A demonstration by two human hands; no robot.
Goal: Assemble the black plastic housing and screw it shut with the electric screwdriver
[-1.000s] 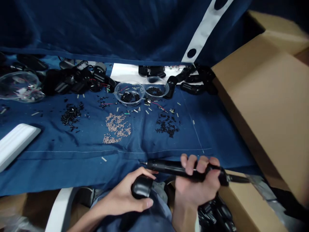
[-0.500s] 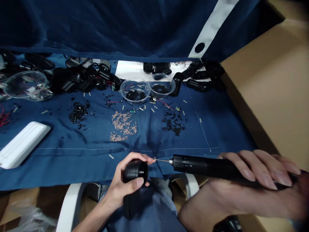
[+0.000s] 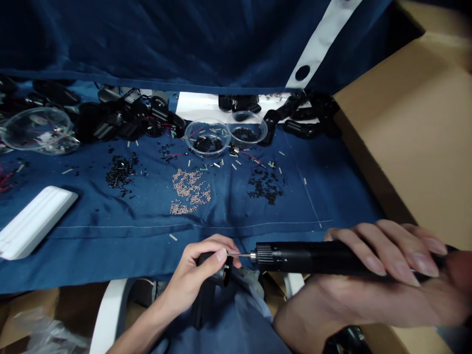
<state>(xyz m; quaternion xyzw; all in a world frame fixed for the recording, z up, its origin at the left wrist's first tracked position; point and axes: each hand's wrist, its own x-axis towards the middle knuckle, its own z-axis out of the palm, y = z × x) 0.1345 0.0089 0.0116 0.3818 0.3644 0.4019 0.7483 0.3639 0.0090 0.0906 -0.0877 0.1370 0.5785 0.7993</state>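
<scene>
A blue cloth [image 3: 147,250] covers the bench, with an open cardboard box [image 3: 401,142] at its right; two clear plastic bowls [image 3: 206,140], loose black screws [image 3: 120,172] and small brass-coloured pieces [image 3: 188,191] lie on it. The right hand [image 3: 368,295] has its fingers curled around a black electric screwdriver [image 3: 306,258], held level over the cloth's near edge. The left hand [image 3: 191,280] closes around a black plastic part [image 3: 223,275], the screwdriver's steel bit [image 3: 239,254] reaching it beside the fingertips [image 3: 221,254], the bit's tip hidden
</scene>
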